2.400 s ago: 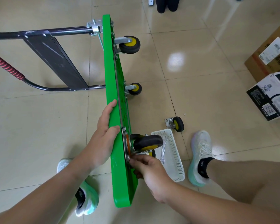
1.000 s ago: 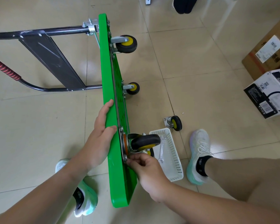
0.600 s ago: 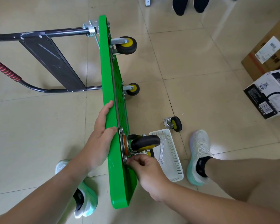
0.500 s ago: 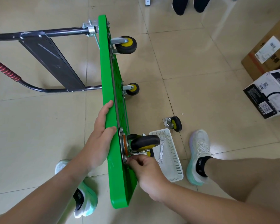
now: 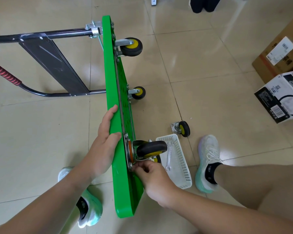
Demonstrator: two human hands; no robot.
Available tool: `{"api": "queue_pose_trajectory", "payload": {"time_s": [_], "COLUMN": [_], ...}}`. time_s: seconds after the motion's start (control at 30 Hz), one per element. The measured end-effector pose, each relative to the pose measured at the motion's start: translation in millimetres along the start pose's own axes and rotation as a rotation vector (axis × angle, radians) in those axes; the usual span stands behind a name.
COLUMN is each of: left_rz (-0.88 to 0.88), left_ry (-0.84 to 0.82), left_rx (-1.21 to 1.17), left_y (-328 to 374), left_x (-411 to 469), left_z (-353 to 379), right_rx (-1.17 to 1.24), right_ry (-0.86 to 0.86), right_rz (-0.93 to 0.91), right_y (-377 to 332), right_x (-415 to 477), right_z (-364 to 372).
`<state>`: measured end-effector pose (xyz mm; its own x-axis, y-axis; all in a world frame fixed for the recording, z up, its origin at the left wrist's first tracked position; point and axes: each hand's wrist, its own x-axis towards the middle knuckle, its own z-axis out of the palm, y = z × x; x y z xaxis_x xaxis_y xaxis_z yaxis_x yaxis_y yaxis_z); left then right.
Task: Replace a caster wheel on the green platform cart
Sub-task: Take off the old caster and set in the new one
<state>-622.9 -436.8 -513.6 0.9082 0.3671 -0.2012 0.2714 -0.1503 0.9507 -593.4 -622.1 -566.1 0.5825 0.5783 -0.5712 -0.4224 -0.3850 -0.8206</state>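
Observation:
The green platform cart stands on its long edge on the tiled floor, underside facing right. My left hand lies flat on its top face, thumb over the upper edge. A black and yellow caster wheel sits on its metal plate near the cart's near end. My right hand is just below that wheel, fingertips curled at the plate's lower corner; what they pinch is hidden. A loose caster wheel lies on the floor to the right.
A white plastic basket with a wrench lies beside the cart. My feet stand on either side. Two more casters are on the cart's far end. Boxes sit at the right, the black handle at the left.
My right hand's fingers have shifted slightly at the caster plate's lower corner. The left hand and the cart have stayed in place.

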Motion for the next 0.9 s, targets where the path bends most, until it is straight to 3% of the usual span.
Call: {"api": "queue_pose_trajectory", "payload": {"time_s": [0.6,0.77,0.9], "left_rz": [0.004,-0.003,-0.018], "left_ry": [-0.003,-0.01,-0.022], "left_rx": [0.015,0.025,0.012], "left_y": [3,6,6], "left_x": [-2,-2,-4], "left_z": [0,-1,-2], "right_rx": [-0.05,-0.021,-0.099], "right_ry": [0.016,0.041,0.23], "right_rz": [-0.053,0.056,0.227], "right_y": [-1,6,38], "right_x": [-4,-3,13], "right_z": [0,-9,-43]}}
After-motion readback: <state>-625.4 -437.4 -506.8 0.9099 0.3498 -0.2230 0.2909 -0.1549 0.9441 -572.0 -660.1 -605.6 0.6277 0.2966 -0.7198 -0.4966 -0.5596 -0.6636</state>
